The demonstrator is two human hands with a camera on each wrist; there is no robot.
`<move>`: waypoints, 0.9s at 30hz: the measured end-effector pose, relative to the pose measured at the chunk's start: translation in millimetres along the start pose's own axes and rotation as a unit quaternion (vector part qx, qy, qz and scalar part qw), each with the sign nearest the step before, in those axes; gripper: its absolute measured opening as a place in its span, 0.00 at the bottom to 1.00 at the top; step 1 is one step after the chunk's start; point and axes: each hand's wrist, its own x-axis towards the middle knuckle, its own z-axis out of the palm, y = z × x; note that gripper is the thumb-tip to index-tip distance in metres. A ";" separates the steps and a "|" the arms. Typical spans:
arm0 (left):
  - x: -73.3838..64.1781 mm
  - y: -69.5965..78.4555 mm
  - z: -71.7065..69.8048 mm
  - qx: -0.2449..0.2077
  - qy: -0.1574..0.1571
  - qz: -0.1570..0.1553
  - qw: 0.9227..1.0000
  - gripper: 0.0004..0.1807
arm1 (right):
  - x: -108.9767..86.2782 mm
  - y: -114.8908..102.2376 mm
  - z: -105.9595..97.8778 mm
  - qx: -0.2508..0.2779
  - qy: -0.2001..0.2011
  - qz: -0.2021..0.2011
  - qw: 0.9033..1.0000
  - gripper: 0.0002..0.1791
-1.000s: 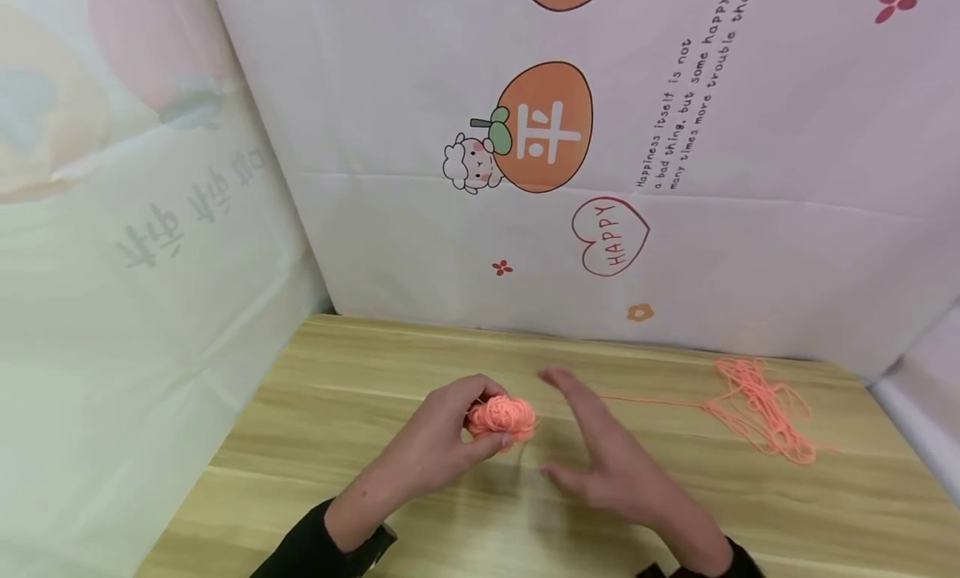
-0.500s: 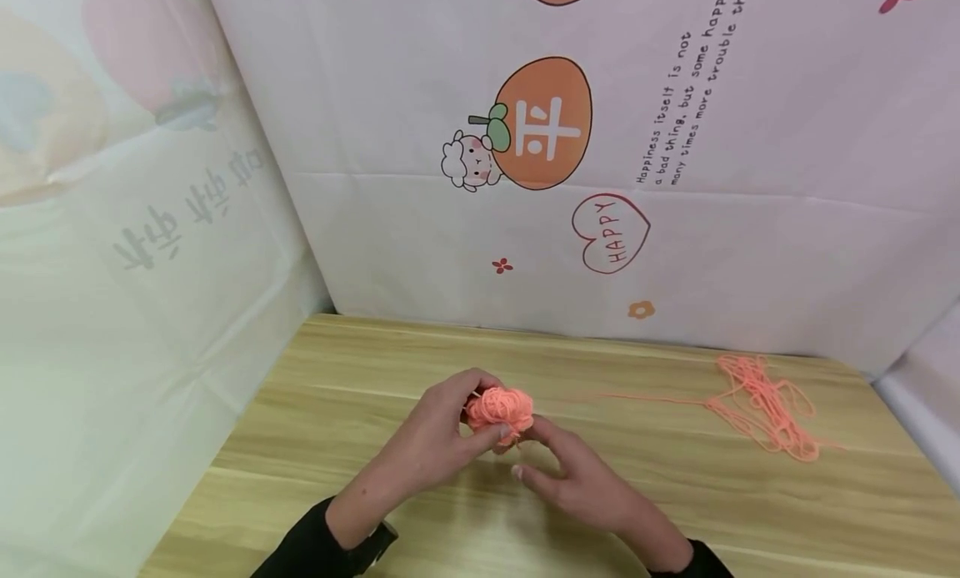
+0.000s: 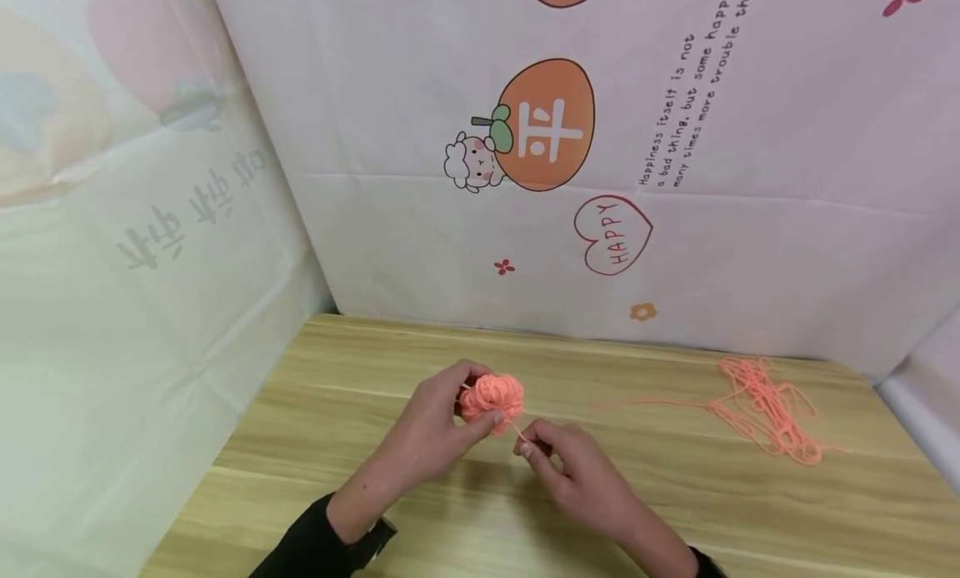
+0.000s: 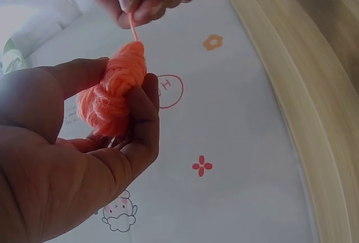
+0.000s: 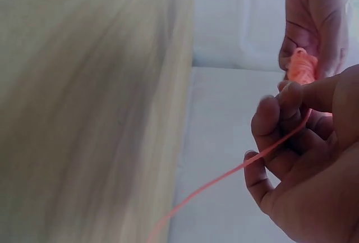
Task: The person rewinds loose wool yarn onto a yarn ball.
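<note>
Winding: partway, by the look

Gripping 1 wound yarn ball [image 3: 495,397] in left hand [image 3: 435,419], mid-scene. Pinching strand [image 5: 216,180] in right hand [image 3: 585,474], just right of ball. Probably left to wind: loose tangle [image 3: 765,399], far right.

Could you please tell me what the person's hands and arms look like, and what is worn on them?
The left hand and right hand are bare, with no gloves or rings showing. The left sleeve and right sleeve are black. A small dark item sits at the left cuff, too unclear to name.
</note>
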 end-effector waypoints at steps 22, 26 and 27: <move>0.3 -5.8 14.5 0.017 -0.072 0.010 0.997 0.22 | -7.3 -22.7 -23.1 -0.103 0.008 -0.060 0.993 0.10; -0.6 -6.6 18.5 0.016 -0.092 0.005 0.996 0.20 | -8.0 -24.0 -26.9 -0.113 0.011 -0.039 0.993 0.09; -0.9 -6.4 19.0 0.016 -0.097 0.005 0.995 0.19 | -8.1 -24.0 -27.8 -0.114 0.011 -0.035 0.993 0.09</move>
